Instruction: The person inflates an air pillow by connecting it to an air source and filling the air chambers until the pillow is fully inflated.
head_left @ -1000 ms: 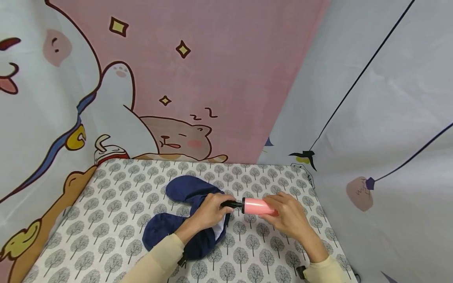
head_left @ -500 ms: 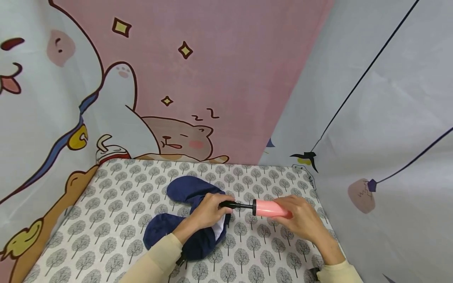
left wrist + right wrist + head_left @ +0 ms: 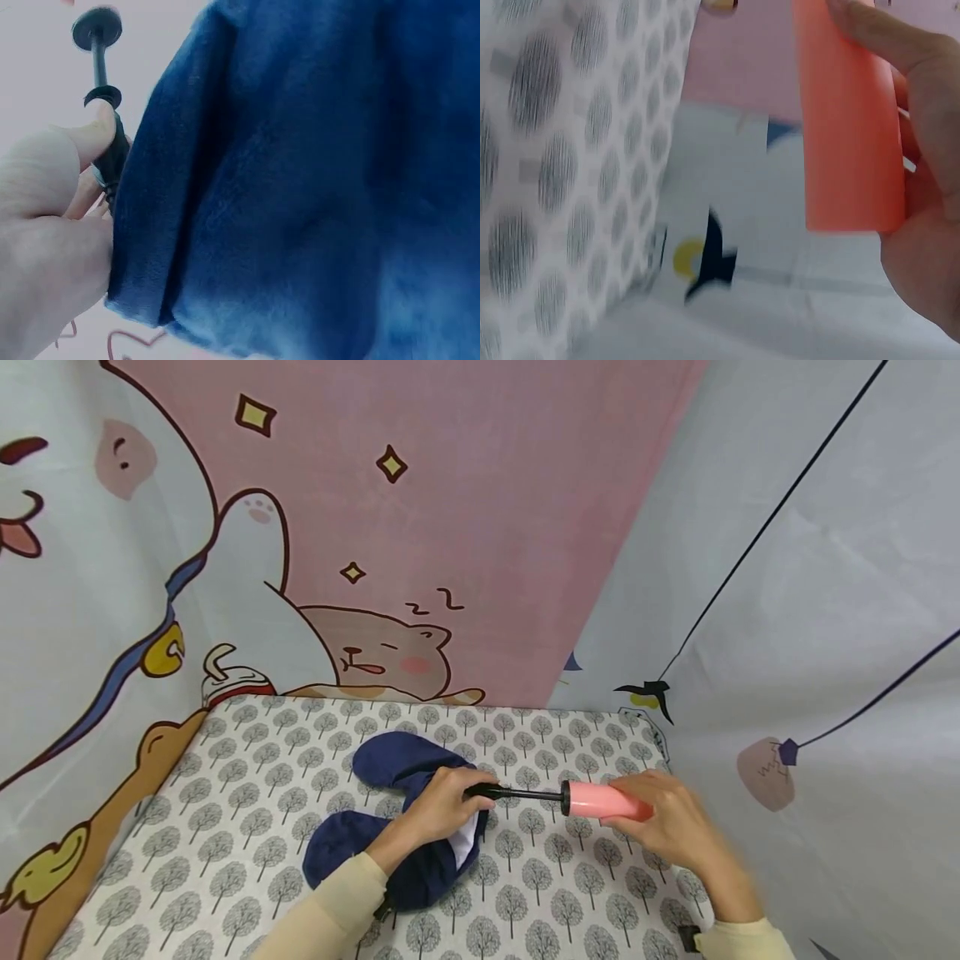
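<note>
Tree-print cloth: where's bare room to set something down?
Bare cloth: left of the navy plush piece, toward the left wall; beyond the pump, up to the pink backdrop; and on the near side of the pump, between the two sleeves. Crowded: the middle, with the navy plush piece, and the left hand and right hand gripping the pump.

Front wall: pink before you, sleeping bear print
Right wall: pale grey
Table: tree-printed, below you
</note>
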The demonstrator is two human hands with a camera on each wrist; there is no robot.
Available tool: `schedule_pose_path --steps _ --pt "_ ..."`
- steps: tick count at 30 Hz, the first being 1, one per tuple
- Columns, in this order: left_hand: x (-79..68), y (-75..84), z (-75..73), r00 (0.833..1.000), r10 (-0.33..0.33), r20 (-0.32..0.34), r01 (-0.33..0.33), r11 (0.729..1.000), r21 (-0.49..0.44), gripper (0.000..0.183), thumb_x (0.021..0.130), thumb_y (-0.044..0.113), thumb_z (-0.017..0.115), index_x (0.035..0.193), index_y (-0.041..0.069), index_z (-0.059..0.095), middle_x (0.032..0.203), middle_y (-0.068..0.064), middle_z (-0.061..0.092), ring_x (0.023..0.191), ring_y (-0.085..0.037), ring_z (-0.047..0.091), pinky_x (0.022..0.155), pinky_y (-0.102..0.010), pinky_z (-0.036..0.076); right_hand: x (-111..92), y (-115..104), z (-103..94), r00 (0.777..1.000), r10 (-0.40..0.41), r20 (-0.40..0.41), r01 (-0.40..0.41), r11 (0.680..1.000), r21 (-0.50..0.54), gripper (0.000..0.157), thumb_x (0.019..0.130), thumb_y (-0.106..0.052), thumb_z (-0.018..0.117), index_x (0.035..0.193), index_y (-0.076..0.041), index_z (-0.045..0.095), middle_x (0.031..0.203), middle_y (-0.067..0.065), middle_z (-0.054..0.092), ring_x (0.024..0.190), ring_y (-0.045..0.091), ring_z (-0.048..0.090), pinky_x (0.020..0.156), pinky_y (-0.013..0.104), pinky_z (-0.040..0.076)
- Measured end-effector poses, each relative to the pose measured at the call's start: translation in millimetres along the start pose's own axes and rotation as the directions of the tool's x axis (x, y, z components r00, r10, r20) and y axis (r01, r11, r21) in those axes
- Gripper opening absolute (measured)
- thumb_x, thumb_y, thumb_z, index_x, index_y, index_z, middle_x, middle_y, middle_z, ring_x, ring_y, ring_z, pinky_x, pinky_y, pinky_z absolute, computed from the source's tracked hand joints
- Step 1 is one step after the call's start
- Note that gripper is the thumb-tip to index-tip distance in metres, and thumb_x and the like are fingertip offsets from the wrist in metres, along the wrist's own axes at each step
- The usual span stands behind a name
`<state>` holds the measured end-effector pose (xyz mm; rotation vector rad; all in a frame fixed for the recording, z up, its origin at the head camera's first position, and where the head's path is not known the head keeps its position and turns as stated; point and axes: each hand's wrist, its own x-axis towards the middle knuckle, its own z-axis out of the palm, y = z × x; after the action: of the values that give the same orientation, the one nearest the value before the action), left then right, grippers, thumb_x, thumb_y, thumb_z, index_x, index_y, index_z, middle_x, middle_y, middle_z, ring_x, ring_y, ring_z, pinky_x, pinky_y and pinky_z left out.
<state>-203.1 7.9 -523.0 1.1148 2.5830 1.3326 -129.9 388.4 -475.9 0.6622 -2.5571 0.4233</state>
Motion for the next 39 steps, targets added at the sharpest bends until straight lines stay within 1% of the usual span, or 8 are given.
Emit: schedule_pose_path --steps 2,5,10,16,23,30,37,39 --pt "0.4 1.6 3.3 1.000 0.009 -0.009 -0.009 1.000 0.016 0.037 0.106 0.018 0.081 0.142 0.010 0.079 0.141 -0.014 0.080 0.083 -0.013 0.077 0.082 -0.026 0.060 7 -8 9.3 0.998 -0.045 -0.036 0.045 0.999 0.004 0.057 0.065 -0.028 0.109 0.115 -0.014 0.088 0.106 0.001 0.088 0.085 0.014 0.073 0.073 0.033 0.058" --pt "0.0 1.6 6.7 1.000 0.019 -0.025 -0.018 0.999 0.038 0.037 0.105 0.020 0.081 0.140 0.010 0.079 0.139 -0.014 0.081 0.105 -0.021 0.081 0.089 -0.030 0.062 17 -21 23.3 0.991 -0.097 -0.087 0.097 0.995 -0.002 0.055 0.064 -0.027 0.109 0.112 -0.010 0.088 0.104 0.006 0.088 0.080 0.015 0.070 0.068 0.030 0.054" --pt "-0.5 -0.2 7.8 0.999 0.025 -0.045 -0.023 0.999 0.049 0.035 0.103 0.019 0.083 0.137 0.010 0.081 0.132 -0.012 0.084 0.091 -0.014 0.075 0.079 -0.024 0.054 26 -38 39.6 0.986 -0.117 -0.115 0.116 0.993 -0.020 0.056 0.064 -0.028 0.109 0.111 -0.006 0.088 0.102 0.009 0.088 0.079 0.016 0.068 0.070 0.032 0.053" --pt "1.3 -0.4 6.6 0.999 0.037 -0.033 -0.036 0.999 0.019 0.033 0.103 0.019 0.083 0.134 0.008 0.082 0.126 -0.010 0.085 0.082 -0.004 0.066 0.074 -0.021 0.052 28 -44 45.2 0.991 -0.113 -0.067 0.112 0.994 -0.017 0.057 0.069 -0.032 0.108 0.114 -0.005 0.088 0.107 0.010 0.088 0.087 0.019 0.074 0.073 0.034 0.059" --pt "1.8 0.9 2.7 0.999 0.032 -0.004 -0.032 0.999 0.013 0.035 0.105 0.020 0.082 0.138 0.010 0.081 0.129 -0.012 0.084 0.074 0.003 0.061 0.074 -0.021 0.052 15 -26 28.0 0.998 -0.069 -0.005 0.069 0.997 0.028 0.057 0.067 -0.028 0.108 0.117 -0.010 0.087 0.107 0.005 0.088 0.087 0.015 0.074 0.073 0.030 0.059" --pt "0.3 -0.6 -0.2 0.999 0.049 -0.018 -0.048 0.998 0.046 0.036 0.104 0.016 0.083 0.139 0.009 0.080 0.133 -0.013 0.083 0.096 -0.016 0.081 0.085 -0.028 0.062 3 -3 7.0 0.998 -0.054 0.030 0.054 0.999 -0.003 0.057 0.067 -0.029 0.108 0.118 -0.014 0.087 0.109 0.002 0.088 0.096 0.023 0.082 0.081 0.044 0.067" --pt "-0.7 -1.3 -1.9 0.999 0.038 -0.021 -0.038 0.999 0.031 0.036 0.104 0.013 0.082 0.140 0.009 0.080 0.133 -0.011 0.084 0.073 -0.005 0.067 0.077 -0.025 0.054 -5 7 -5.1 0.997 -0.073 0.024 0.072 0.997 0.021 0.053 0.070 -0.029 0.107 0.117 -0.015 0.088 0.103 0.004 0.089 0.079 0.012 0.077 0.069 0.029 0.063" --pt "0.1 0.1 -0.8 0.999 0.047 -0.013 -0.046 0.998 0.033 0.036 0.104 0.015 0.082 0.140 0.009 0.080 0.133 -0.011 0.084 0.078 -0.008 0.071 0.079 -0.025 0.056 -3 4 0.3 0.997 -0.082 0.017 0.081 0.996 0.038 0.052 0.071 -0.030 0.106 0.117 -0.015 0.088 0.103 0.003 0.089 0.079 0.009 0.076 0.068 0.026 0.061"
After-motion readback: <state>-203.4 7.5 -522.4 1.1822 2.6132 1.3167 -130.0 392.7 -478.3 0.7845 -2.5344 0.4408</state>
